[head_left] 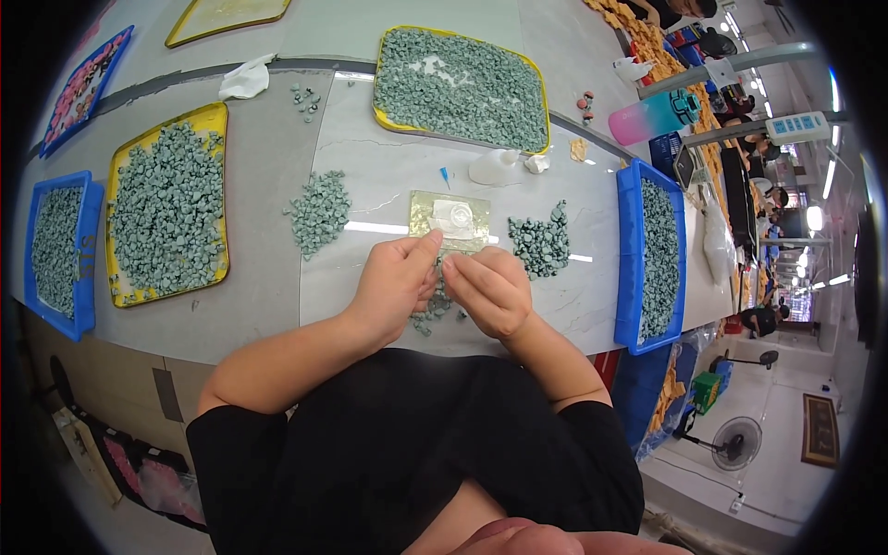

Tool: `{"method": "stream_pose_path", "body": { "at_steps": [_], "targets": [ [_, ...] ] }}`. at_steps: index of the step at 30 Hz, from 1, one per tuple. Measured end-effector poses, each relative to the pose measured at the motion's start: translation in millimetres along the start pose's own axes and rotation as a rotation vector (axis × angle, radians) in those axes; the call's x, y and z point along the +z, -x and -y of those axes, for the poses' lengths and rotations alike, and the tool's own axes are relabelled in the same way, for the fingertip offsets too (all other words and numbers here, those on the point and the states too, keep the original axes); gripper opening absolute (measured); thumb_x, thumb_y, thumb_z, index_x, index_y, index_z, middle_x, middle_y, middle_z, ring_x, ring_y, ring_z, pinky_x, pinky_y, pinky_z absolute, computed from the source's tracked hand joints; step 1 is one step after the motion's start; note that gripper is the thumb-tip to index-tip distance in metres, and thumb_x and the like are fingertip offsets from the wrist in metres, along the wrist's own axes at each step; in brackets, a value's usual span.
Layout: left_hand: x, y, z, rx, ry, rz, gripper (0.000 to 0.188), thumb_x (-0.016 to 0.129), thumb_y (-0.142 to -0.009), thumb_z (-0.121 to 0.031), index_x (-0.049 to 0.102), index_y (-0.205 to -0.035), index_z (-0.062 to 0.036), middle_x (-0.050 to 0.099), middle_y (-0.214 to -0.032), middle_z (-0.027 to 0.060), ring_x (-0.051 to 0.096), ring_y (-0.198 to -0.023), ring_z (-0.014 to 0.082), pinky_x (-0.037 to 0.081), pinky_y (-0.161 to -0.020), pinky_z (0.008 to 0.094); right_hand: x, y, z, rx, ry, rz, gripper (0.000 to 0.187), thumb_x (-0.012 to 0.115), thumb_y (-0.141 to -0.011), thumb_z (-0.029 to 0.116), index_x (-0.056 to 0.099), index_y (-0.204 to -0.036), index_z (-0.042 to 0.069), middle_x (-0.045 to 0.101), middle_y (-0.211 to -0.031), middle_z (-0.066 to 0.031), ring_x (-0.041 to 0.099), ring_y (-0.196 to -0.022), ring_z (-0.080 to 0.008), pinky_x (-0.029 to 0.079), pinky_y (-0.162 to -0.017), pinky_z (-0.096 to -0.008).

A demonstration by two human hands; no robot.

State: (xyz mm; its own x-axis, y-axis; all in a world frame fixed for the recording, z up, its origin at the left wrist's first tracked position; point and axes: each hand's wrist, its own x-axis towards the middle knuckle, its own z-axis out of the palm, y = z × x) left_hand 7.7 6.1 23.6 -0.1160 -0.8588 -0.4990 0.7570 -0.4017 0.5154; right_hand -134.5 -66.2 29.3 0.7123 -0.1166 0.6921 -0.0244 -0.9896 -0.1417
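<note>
My left hand point(400, 282) and my right hand point(490, 289) meet fingertip to fingertip close to my body, both closed in a pinch. Whatever sits between the fingertips is tiny and mostly hidden. Just beyond them lies a yellowish flat plate point(421, 208) with a white pad bearing a round spot point(460, 215). Under and below the hands is a small scatter of grey-green pieces point(424, 324), partly covered. One loose pile of grey-green pieces point(321, 213) is left of the hands, and a darker green pile point(539, 245) is to the right.
Beyond the plate are a blue dispensing tip point(445, 176) and a white squeeze bottle point(494, 167). Yellow-rimmed trays of green pieces stand at the far side point(379, 109) and left point(225, 199). Blue bins flank the table at left point(90, 250) and right point(630, 259). A pink-teal drink bottle point(647, 117) lies far right.
</note>
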Motion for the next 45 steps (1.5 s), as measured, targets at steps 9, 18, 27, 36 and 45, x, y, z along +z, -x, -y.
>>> {"method": "stream_pose_path", "body": {
  "at_steps": [9,18,27,36,45],
  "targets": [
    [-0.8,8.5,11.4,0.586,-0.542,-0.156,0.041,0.048,-0.093,-0.023,0.043,-0.059,-0.0001,0.037,-0.05,0.0002,0.031,-0.048,0.009,0.029,-0.045,0.0264,-2.1,-6.0,13.5,0.163,-0.27,-0.099,0.028,0.069,-0.061,-0.01,0.063,-0.088,-0.004,0.06,-0.087,-0.0125,0.057,-0.069,-0.0245,0.047,-0.059,-0.0326],
    [2.7,7.3,12.2,0.889,-0.727,-0.177,0.038,0.051,-0.091,-0.016,0.04,-0.058,0.0002,0.036,-0.049,0.0083,0.032,-0.045,0.0154,0.029,-0.043,0.0307,0.4,-1.1,15.5,0.179,-0.291,-0.15,0.032,0.069,-0.059,-0.011,0.062,-0.09,-0.004,0.06,-0.086,-0.0126,0.058,-0.071,-0.0253,0.048,-0.061,-0.0337],
    [4.8,2.9,16.0,0.511,-0.422,-0.12,0.041,0.044,-0.094,-0.024,0.042,-0.06,-0.0026,0.04,-0.051,0.0001,0.036,-0.046,0.0088,0.031,-0.043,0.0266,8.2,-1.3,16.8,0.483,-0.345,-0.195,0.022,0.066,-0.061,-0.013,0.061,-0.079,-0.002,0.059,-0.076,-0.0103,0.057,-0.066,-0.0194,0.046,-0.057,-0.0263],
    [13.8,0.9,12.6,0.132,-0.088,0.158,0.027,0.042,-0.095,-0.025,0.045,-0.077,-0.0049,0.034,-0.057,-0.0054,0.028,-0.048,0.0034,0.025,-0.042,0.0203,-12.3,2.0,12.6,0.742,-0.328,-0.199,0.017,0.066,-0.064,-0.011,0.062,-0.078,-0.003,0.061,-0.076,-0.0098,0.058,-0.067,-0.0164,0.046,-0.058,-0.0236],
    [24.2,-6.8,16.7,0.09,-0.169,0.181,0.024,0.043,-0.095,-0.025,0.045,-0.081,-0.0056,0.033,-0.058,-0.0059,0.027,-0.048,0.0029,0.022,-0.041,0.0199,-37.8,10.7,-3.2,0.648,-0.266,-0.109,0.015,0.067,-0.064,-0.009,0.063,-0.076,-0.001,0.061,-0.073,-0.0075,0.057,-0.064,-0.0152,0.045,-0.056,-0.0239]
  ]
}}
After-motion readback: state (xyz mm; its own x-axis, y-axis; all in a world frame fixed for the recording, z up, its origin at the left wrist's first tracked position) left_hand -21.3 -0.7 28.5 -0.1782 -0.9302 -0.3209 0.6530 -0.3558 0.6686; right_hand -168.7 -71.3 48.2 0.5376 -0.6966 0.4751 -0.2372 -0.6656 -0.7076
